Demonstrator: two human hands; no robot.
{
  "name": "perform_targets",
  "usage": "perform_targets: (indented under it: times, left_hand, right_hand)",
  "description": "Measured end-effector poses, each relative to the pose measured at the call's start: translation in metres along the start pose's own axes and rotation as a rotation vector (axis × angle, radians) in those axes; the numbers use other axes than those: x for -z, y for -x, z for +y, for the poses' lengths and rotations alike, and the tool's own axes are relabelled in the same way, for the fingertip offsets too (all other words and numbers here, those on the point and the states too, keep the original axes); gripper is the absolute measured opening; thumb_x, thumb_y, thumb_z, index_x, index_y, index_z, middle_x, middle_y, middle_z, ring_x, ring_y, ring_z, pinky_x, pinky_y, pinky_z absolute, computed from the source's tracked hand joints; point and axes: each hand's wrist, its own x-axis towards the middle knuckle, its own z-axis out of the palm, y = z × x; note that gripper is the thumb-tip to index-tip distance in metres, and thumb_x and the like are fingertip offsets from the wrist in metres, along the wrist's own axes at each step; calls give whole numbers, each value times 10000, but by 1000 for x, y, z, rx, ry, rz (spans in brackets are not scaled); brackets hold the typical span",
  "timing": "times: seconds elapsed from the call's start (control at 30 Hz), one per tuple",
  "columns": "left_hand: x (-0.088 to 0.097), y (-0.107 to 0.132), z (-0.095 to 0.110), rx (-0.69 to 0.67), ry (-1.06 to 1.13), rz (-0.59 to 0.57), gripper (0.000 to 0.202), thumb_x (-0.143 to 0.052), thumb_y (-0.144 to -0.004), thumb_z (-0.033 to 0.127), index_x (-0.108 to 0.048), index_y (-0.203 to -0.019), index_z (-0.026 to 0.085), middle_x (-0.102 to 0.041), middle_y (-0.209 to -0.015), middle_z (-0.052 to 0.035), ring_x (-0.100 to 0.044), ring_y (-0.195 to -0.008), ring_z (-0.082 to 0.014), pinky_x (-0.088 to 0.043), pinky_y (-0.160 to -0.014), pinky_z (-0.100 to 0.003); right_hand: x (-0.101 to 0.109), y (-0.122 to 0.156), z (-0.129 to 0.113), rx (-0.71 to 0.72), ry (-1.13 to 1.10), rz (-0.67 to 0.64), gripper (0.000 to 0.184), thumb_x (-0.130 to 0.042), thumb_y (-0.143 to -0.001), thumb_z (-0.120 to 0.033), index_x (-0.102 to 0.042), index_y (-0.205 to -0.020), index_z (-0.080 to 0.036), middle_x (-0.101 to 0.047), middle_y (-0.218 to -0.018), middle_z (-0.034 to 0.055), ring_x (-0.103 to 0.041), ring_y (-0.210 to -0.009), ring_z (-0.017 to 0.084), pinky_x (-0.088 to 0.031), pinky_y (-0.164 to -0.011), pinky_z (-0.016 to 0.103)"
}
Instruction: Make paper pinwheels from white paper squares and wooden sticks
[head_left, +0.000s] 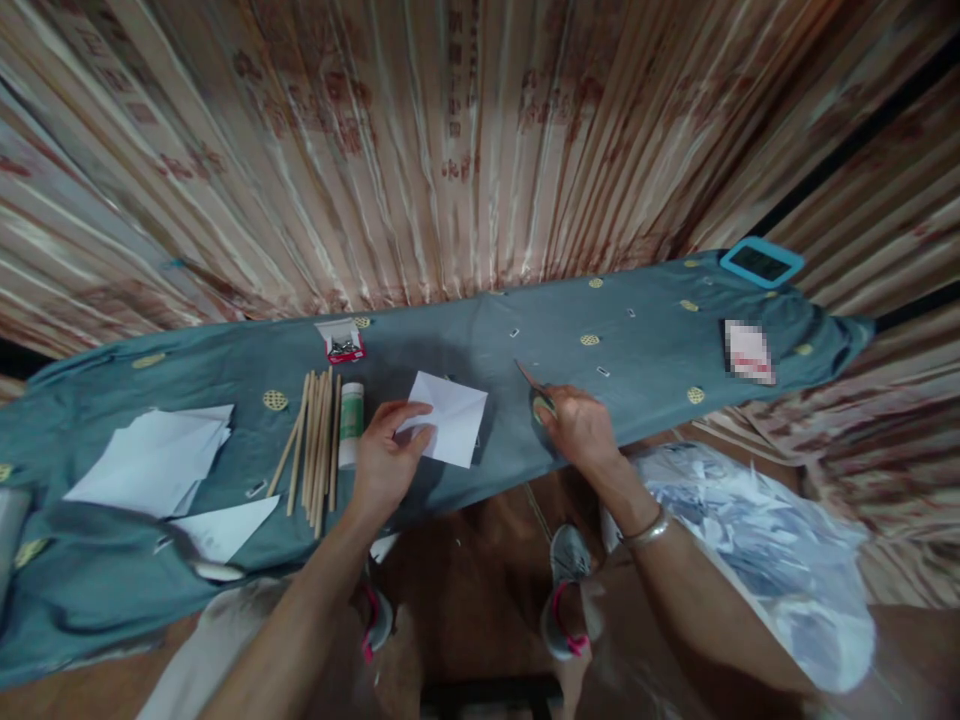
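Near the middle of the cloth-covered table, my left hand (391, 450) pinches the left edge of a square sheet of white paper (454, 415) between thumb and fingers. Faint crease lines run across the paper. To its right, my right hand (583, 425) is closed around the handles of a pair of scissors (541, 395), whose blades point up and to the left, apart from the paper. Just left of my left hand stands or lies a green and white glue stick (351, 425), beside a row of thin wooden sticks (319, 450).
A small red box (345, 343) of metal bits sits behind the sticks. White paper sheets (157, 455) are piled at the left. A blue-framed tablet (761, 262) and a blurred packet (748, 352) lie at the right. A plastic bag of paper scraps (757, 540) hangs below the edge.
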Motion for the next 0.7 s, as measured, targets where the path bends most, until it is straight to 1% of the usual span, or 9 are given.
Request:
perform_targets:
  times: [0.07, 0.17, 0.27, 0.37, 0.47, 0.53, 0.63, 0.67, 0.7]
  left_hand:
    - [2, 0, -4, 2, -2, -13, 224, -661, -717, 312, -734, -902, 211, -632, -977, -44, -621, -949, -206, -524, -849, -346]
    - [3, -4, -4, 6, 19, -7, 246, -673, -711, 319, -734, -923, 210, -645, -1019, -54, -622, -983, -218, -514, -873, -354]
    - [1, -6, -3, 8, 48, -24, 259, -675, -716, 321, -739, -944, 214, -674, -1043, -55, -632, -996, -220, -511, -885, -346]
    - [0, -6, 0, 23, 76, -50, 251, -667, -731, 324, -745, -944, 217, -707, -1041, -50, -651, -988, -223, -515, -893, -348]
    - [0, -7, 2, 45, 77, -46, 232, -663, -736, 311, -748, -933, 223, -732, -1024, -35, -661, -989, -224, -512, -922, -357]
    - [2, -9, 3, 67, 86, -27, 227, -670, -733, 303, -748, -933, 230, -739, -1022, -24, -663, -994, -221, -508, -940, -355]
    - [6, -13, 2, 105, 146, 22, 246, -696, -718, 309, -747, -945, 231, -737, -1033, -23, -665, -992, -220, -516, -928, -344]
    - [7, -14, 1, 118, 161, 39, 256, -706, -711, 312, -746, -951, 229, -736, -1035, -25, -665, -991, -222, -520, -920, -343]
    - [8, -16, 1, 130, 171, 56, 267, -714, -706, 313, -745, -957, 226, -734, -1036, -28, -665, -990, -223, -522, -913, -343]
  right_hand:
    - [2, 3, -2, -6, 13, -24, 204, -529, -900, -249, -650, -1009, -126, -707, -1006, 173, -658, -922, 273, -469, -803, 345]
    - [6, 4, -1, -30, 23, -63, 172, -558, -877, -223, -648, -987, -125, -717, -955, 161, -669, -894, 272, -467, -774, 331]
    - [9, 4, 1, -50, 8, -87, 178, -572, -857, -202, -645, -990, -108, -715, -924, 172, -673, -883, 287, -463, -749, 333]
    - [8, 2, 1, -72, -47, -93, 201, -573, -839, -176, -642, -1015, -107, -717, -926, 181, -677, -896, 294, -462, -756, 338]
    - [5, -1, 0, -110, -152, -80, 227, -571, -831, -187, -639, -1045, -148, -730, -914, 140, -687, -873, 266, -471, -753, 330]
    - [0, -3, -2, -169, -390, -68, 222, -594, -810, -215, -640, -1025, -179, -733, -907, 94, -687, -835, 228, -482, -736, 314]
    - [-7, -5, -11, -286, -916, -103, 248, -636, -757, -295, -634, -979, -184, -726, -831, 45, -662, -684, 172, -500, -637, 292]
    - [-9, -5, -16, -309, -1047, -127, 276, -648, -742, -330, -634, -972, -178, -723, -795, 37, -650, -640, 160, -502, -606, 287]
    - [-11, -5, -21, -314, -1123, -150, 308, -655, -733, -370, -637, -969, -173, -722, -764, 33, -643, -614, 154, -503, -586, 283]
